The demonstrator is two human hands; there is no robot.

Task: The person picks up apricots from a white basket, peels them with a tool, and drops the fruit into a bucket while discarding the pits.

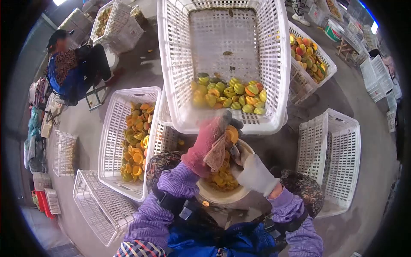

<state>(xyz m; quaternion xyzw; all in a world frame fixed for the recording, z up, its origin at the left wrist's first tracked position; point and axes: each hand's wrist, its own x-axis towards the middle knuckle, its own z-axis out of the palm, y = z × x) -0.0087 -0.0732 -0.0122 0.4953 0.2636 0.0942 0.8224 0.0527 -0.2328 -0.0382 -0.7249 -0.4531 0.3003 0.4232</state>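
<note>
My left hand [207, 145], in a pink glove with dark fingertips and a loose cloth flap, is closed around a cut peach [231, 134] with orange flesh. My right hand [257, 174], in a white glove, grips a small metal hand tool [235, 153]; its tip is close to the peach, and its exact shape is partly hidden. Both hands are over a pale round bucket [231, 198] between my knees, with orange peach pieces [222, 177] inside. Just beyond my hands, a tilted white crate [173, 81] holds green-yellow peaches [235, 92] along its near side.
Left of me, a white crate [112, 124] contains orange peach halves [136, 156]. Another crate of peaches [306, 53] stands behind on the right. Nested white crates [349, 162] are at my right, and another crate [96, 205] lies lower left. A person [70, 70] sits at upper left.
</note>
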